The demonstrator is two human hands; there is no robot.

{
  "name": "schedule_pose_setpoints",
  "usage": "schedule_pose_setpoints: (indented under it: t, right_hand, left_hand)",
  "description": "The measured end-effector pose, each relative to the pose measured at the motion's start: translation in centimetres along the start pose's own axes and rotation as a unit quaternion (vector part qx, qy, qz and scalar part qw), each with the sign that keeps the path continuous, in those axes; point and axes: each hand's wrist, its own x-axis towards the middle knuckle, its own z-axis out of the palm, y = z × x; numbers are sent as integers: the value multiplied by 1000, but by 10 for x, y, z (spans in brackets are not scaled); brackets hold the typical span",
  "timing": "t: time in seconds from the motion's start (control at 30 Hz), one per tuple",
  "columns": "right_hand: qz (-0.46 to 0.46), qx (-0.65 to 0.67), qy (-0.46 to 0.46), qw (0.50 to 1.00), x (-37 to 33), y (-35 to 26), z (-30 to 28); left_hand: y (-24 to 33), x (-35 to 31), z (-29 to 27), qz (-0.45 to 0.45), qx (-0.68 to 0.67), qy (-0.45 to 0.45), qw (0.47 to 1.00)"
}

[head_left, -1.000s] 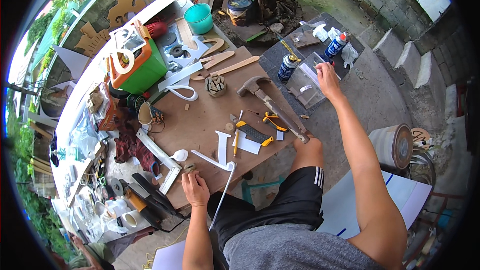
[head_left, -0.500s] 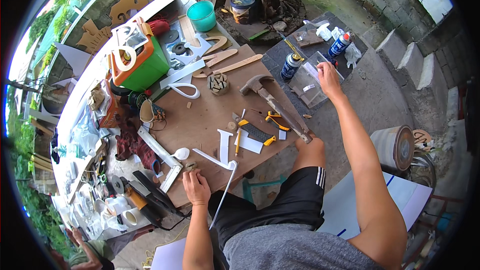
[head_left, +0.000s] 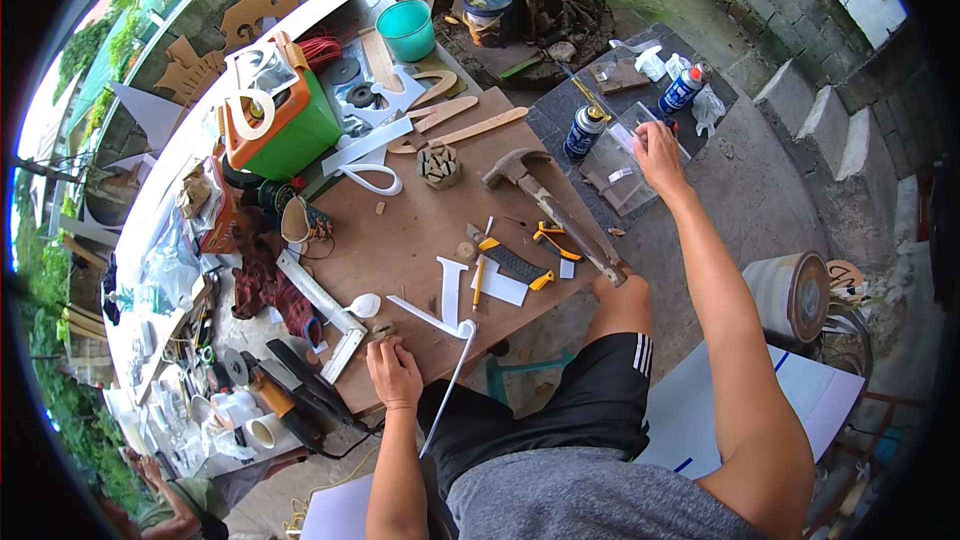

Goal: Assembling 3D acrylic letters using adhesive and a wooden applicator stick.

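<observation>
My right hand (head_left: 658,152) reaches far out to the right and rests on a clear plastic sheet (head_left: 625,158) lying on a dark slab, its fingers pinching something small that I cannot make out. Two blue spray cans (head_left: 585,130) (head_left: 683,88) stand beside that sheet. My left hand (head_left: 393,372) sits at the near edge of the brown board (head_left: 420,230), fingers curled over a small brownish piece (head_left: 383,330). Close to it lie a white letter cut-out (head_left: 450,295) and a thin white strip (head_left: 450,380). A hammer (head_left: 550,208) lies across the board's right side.
A green and orange box (head_left: 285,125), a teal bucket (head_left: 407,28), wooden and white letter shapes (head_left: 420,115), a yellow-handled knife (head_left: 515,262) and pliers (head_left: 553,236) crowd the board. Tools and clutter fill the long white table (head_left: 160,220) on the left. A person crouches at the lower left (head_left: 165,505).
My right hand has stayed on the clear sheet, shifting only slightly. My left hand keeps its place at the board's near edge.
</observation>
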Motion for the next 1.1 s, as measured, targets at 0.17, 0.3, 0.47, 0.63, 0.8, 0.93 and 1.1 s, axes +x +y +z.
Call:
schedule_pose_setpoints:
  t: [0.17, 0.3, 0.47, 0.63, 0.8, 0.93, 1.1]
  right_hand:
    - [10, 24, -3, 1000, 0, 3, 5]
    - [-5, 20, 24, 1000, -3, 8, 8]
    - [-19, 11, 33, 999, -3, 9, 9]
    - [7, 10, 9, 1000, -2, 7, 5]
    - [0, -15, 4, 1000, -2, 1, 1]
    - [-3, -20, -2, 1000, -1, 1, 1]
    - [-3, -8, 3, 1000, 0, 7, 4]
  left_hand:
    - [1, 1, -1, 0, -1, 0, 1000]
    - [1, 0, -1, 5, 4, 4, 1000]
    - [1, 1, 0, -4, -3, 0, 1000]
    - [1, 1, 0, -2, -3, 0, 1000]
    - [0, 0, 0, -7, 3, -1, 1000]
    - [-1, 0, 0, -5, -3, 0, 1000]
    - [0, 1, 1, -3, -2, -1, 1000]
